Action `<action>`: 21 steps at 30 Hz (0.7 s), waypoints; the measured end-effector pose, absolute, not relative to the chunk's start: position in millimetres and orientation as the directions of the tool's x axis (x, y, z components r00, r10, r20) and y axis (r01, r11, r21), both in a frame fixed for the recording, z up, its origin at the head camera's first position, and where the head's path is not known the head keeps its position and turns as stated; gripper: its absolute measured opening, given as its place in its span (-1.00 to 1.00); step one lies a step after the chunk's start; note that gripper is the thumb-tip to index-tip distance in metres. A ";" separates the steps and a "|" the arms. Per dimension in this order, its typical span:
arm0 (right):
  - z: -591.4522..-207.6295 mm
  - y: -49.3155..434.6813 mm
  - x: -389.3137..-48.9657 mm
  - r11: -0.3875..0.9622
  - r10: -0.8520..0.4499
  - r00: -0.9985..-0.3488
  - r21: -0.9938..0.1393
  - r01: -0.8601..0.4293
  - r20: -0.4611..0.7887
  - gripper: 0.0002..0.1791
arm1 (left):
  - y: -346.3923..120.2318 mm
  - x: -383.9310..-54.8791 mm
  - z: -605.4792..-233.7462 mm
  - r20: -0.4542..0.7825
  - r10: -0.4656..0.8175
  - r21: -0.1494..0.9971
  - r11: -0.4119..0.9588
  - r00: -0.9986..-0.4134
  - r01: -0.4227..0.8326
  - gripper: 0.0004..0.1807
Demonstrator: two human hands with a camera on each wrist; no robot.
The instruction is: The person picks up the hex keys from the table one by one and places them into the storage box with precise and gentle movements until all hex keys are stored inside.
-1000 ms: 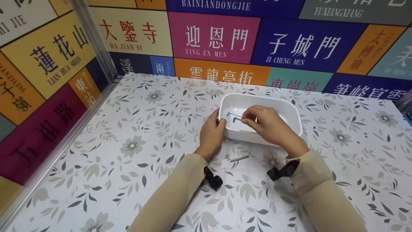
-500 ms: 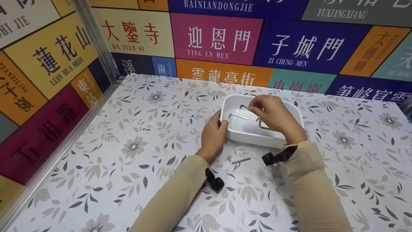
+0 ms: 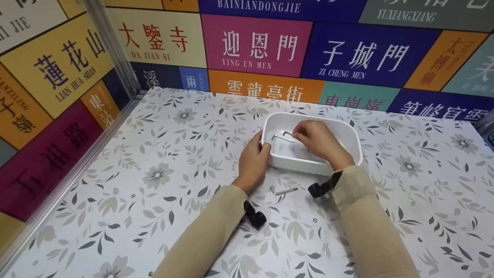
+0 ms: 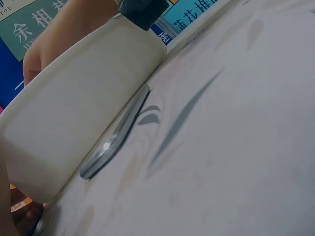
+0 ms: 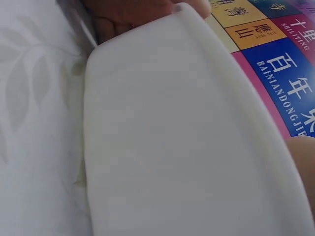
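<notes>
A white rectangular box [image 3: 299, 165] stands on the table, its side wall [image 4: 83, 108] large in the left wrist view. My left hand [image 3: 252, 162] grips its left end, thumb at the rim. Inside the box my right hand [image 3: 318, 141] pinches a dark hex key [image 3: 287, 133], whose short bent end shows past the fingertips. Below it in the head view lies a silver hex key [image 3: 283, 138] on the box floor. Another silver hex key [image 3: 285, 191] rests on the table before the box, close to the wall in the left wrist view. My right hand hides part of the box's inside.
The table [image 3: 154, 216] has a leaf-and-flower cover. Panels of coloured signs [image 3: 256, 46] rise behind it and on the left. Black wrist cameras [image 3: 254, 216] sit at both sleeves.
My right hand lifts the dark hex key toward the back of the box, then lowers it nearer the silver one. A greenish-gold bent piece seen half a second ago is hidden now. My left hand stays.
</notes>
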State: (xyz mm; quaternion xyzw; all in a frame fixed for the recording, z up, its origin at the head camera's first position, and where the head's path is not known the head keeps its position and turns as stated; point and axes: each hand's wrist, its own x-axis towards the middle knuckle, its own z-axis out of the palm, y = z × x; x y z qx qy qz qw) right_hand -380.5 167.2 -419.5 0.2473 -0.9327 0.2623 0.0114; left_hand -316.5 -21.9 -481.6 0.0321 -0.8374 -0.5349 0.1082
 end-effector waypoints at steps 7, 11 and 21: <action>-426.4 162.6 -382.9 0.759 -0.464 -0.874 -0.442 -0.477 0.146 -0.85 | -21.7 -317.2 -480.1 0.140 -0.173 0.904 0.425 -0.975 0.055 -0.41; -426.5 159.0 -383.3 0.775 -0.475 -0.870 -0.406 -0.484 0.131 -0.86 | -22.8 -317.5 -478.4 0.146 -0.174 0.904 0.424 -0.974 0.059 -0.40; -432.6 157.4 -382.4 0.821 -0.457 -0.885 -0.344 -0.456 0.084 -0.87 | -21.6 -315.1 -479.3 0.128 -0.173 0.904 0.426 -0.977 0.043 -0.40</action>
